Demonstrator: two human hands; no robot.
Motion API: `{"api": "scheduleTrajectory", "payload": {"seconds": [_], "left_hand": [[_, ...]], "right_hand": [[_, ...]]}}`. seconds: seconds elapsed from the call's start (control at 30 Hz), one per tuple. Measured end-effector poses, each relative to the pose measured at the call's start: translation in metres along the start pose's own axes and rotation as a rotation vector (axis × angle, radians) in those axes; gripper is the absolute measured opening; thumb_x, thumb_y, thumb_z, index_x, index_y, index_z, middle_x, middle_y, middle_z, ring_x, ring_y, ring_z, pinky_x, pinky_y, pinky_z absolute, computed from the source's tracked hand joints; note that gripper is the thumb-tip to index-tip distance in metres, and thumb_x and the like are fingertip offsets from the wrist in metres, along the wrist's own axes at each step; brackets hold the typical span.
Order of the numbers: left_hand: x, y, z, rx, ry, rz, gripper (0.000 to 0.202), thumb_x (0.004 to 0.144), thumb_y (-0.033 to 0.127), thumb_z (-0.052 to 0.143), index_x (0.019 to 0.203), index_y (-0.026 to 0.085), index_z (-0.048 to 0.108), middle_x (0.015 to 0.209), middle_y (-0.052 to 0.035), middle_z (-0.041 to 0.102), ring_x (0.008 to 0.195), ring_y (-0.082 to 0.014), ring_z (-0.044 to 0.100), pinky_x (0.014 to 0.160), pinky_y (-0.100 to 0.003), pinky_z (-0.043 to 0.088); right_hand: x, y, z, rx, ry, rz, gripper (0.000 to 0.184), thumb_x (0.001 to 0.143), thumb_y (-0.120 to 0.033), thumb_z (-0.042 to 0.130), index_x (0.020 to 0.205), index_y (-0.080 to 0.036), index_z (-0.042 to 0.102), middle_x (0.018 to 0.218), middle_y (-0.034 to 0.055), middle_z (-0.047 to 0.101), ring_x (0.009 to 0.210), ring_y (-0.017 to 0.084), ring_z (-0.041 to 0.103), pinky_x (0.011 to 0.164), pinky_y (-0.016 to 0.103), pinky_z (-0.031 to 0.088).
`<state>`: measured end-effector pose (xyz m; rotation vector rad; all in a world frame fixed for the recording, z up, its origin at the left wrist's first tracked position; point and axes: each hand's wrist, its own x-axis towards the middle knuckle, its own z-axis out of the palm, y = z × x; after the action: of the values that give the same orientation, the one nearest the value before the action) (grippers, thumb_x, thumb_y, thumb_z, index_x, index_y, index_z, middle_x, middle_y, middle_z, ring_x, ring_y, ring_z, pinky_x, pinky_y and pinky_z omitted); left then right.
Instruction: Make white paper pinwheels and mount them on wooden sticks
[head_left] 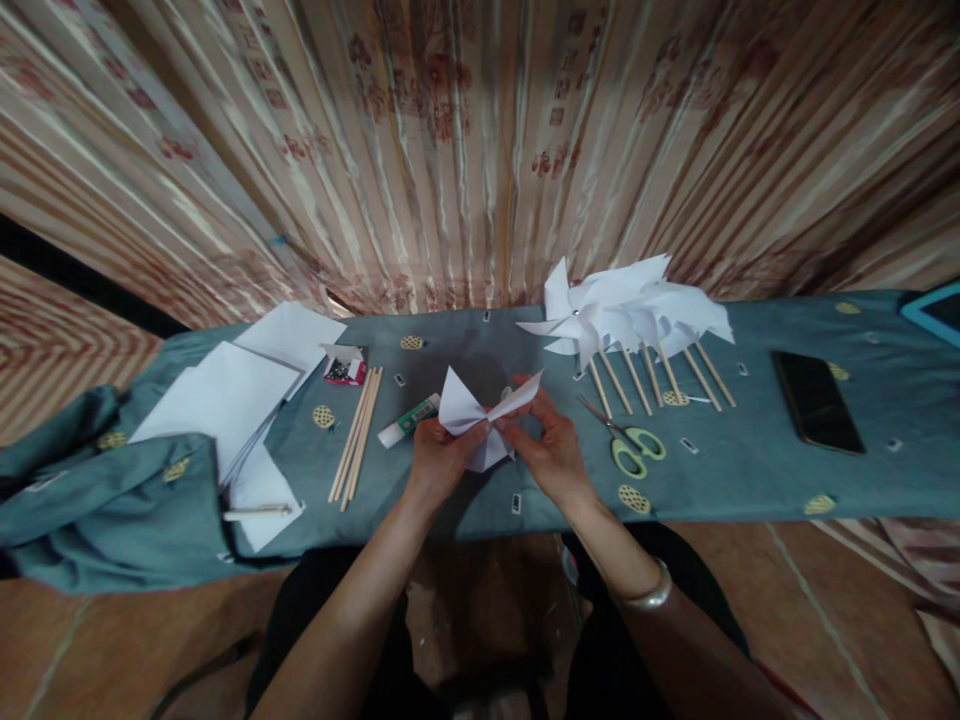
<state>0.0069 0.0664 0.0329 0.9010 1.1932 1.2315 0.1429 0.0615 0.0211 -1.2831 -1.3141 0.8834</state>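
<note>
Across the far side of the scene hangs a striped, patterned curtain [450, 150]. Below it runs the tabletop [750, 470], draped in a teal cloth that bunches up at the left end. On the left part of the cloth lies a loose pile of white paper sheets [225, 400], some overlapping and one slipping toward the near edge. Far and to the right of centre lies a cluster of white paper pinwheels [630, 305], their wooden handles fanned out toward the near side.

At the middle of the near edge, the left hand [439, 460] and the right hand [551, 450] meet just above the cloth. Between them is a folded paper piece [480, 415] with pointed flaps. Each hand's grip is pinched on it, the left at the left side and the right at the right, apparently near the centre where the flaps meet, though the fingers hide the spot.

A dark phone [816, 402] lies flat well to the right. A bundle of bare wooden sticks [356, 435] lies left of the hands, near the sheets. Green-handled scissors [630, 445] rest just right of the right hand. A glue stick [409, 420] lies beside the left hand on the far side. A small open box [345, 367] sits at the sticks' far end.
</note>
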Motion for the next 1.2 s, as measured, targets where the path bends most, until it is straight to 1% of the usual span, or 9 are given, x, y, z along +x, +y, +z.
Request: {"api": "scheduleTrajectory", "payload": {"seconds": [0.1, 0.23, 0.33, 0.47, 0.6, 0.73, 0.87, 1.07, 1.2], "left_hand": [[0.000, 0.000, -0.001, 0.001, -0.009, -0.018, 0.015, 0.061, 0.021, 0.076, 0.076, 0.019, 0.077, 0.079, -0.0044, 0.076, 0.071, -0.0199, 0.069, 0.071, -0.030, 0.054], [0.000, 0.000, -0.003, 0.007, -0.023, -0.026, 0.016, 0.061, 0.022, 0.076, 0.076, 0.018, 0.077, 0.078, -0.0042, 0.076, 0.070, -0.0197, 0.069, 0.070, -0.029, 0.054], [0.000, 0.001, -0.005, 0.012, -0.030, -0.029, 0.015, 0.059, 0.021, 0.077, 0.074, 0.019, 0.077, 0.075, -0.0036, 0.076, 0.068, -0.0189, 0.068, 0.067, -0.028, 0.053], [-0.001, 0.002, -0.005, -0.009, -0.035, -0.035, 0.015, 0.058, 0.020, 0.077, 0.072, 0.018, 0.077, 0.073, -0.0034, 0.076, 0.067, -0.0189, 0.068, 0.066, -0.028, 0.053], [-0.002, 0.003, -0.005, -0.009, -0.037, -0.032, 0.014, 0.059, 0.020, 0.077, 0.072, 0.019, 0.077, 0.073, -0.0030, 0.075, 0.066, -0.0186, 0.067, 0.066, -0.029, 0.053], [-0.003, 0.004, -0.005, 0.018, -0.013, -0.035, 0.011, 0.057, 0.020, 0.078, 0.068, 0.020, 0.076, 0.070, -0.0031, 0.075, 0.065, -0.0195, 0.066, 0.066, -0.029, 0.052], [-0.004, 0.004, -0.004, 0.063, 0.011, -0.048, 0.010, 0.057, 0.020, 0.076, 0.066, 0.020, 0.076, 0.068, -0.0028, 0.074, 0.064, -0.0203, 0.065, 0.063, -0.029, 0.051], [-0.003, 0.000, -0.005, 0.063, -0.023, -0.013, 0.010, 0.060, 0.021, 0.077, 0.070, 0.020, 0.077, 0.070, -0.0035, 0.074, 0.064, -0.0202, 0.065, 0.062, -0.028, 0.050], [-0.002, -0.001, -0.004, 0.033, -0.015, -0.014, 0.009, 0.060, 0.021, 0.079, 0.069, 0.020, 0.076, 0.071, -0.0036, 0.074, 0.067, -0.0204, 0.067, 0.065, -0.029, 0.052]], "right_hand": [[0.000, 0.002, 0.000, 0.012, 0.031, 0.025, 0.025, 0.073, -0.038, 0.071, 0.091, -0.021, 0.064, 0.130, 0.0092, 0.057, 0.118, 0.027, 0.054, 0.105, 0.048, 0.039], [0.002, 0.010, 0.000, 0.050, 0.066, 0.044, 0.052, 0.066, -0.040, 0.077, 0.111, -0.023, 0.058, 0.127, 0.0105, 0.058, 0.114, 0.027, 0.056, 0.101, 0.048, 0.043], [0.005, 0.015, -0.002, 0.091, 0.024, 0.091, 0.065, 0.063, -0.041, 0.078, 0.121, -0.022, 0.054, 0.121, 0.0109, 0.062, 0.109, 0.027, 0.060, 0.098, 0.048, 0.045], [0.009, 0.013, -0.006, 0.150, -0.081, 0.094, 0.056, 0.065, -0.039, 0.077, 0.115, -0.021, 0.058, 0.111, 0.0090, 0.068, 0.100, 0.026, 0.064, 0.093, 0.044, 0.049], [0.009, 0.006, -0.008, 0.115, -0.163, 0.092, 0.041, 0.070, -0.040, 0.073, 0.105, -0.020, 0.064, 0.093, 0.0053, 0.072, 0.087, 0.023, 0.067, 0.083, 0.040, 0.052], [0.009, 0.001, -0.010, 0.117, -0.165, 0.074, 0.035, 0.068, -0.041, 0.074, 0.094, -0.020, 0.066, 0.084, 0.0034, 0.072, 0.078, 0.021, 0.067, 0.074, 0.035, 0.053], [0.011, 0.000, -0.012, 0.105, -0.163, 0.049, 0.028, 0.068, -0.041, 0.074, 0.085, -0.020, 0.066, 0.081, 0.0030, 0.071, 0.075, 0.020, 0.065, 0.070, 0.034, 0.053], [0.011, 0.001, -0.012, 0.101, -0.160, 0.049, 0.027, 0.068, -0.041, 0.073, 0.083, -0.021, 0.065, 0.080, 0.0024, 0.070, 0.073, 0.019, 0.064, 0.068, 0.033, 0.052], [0.012, 0.000, -0.013, 0.135, -0.175, 0.058, 0.025, 0.068, -0.039, 0.074, 0.083, -0.021, 0.065, 0.079, 0.0015, 0.069, 0.073, 0.019, 0.063, 0.069, 0.033, 0.051]]}}
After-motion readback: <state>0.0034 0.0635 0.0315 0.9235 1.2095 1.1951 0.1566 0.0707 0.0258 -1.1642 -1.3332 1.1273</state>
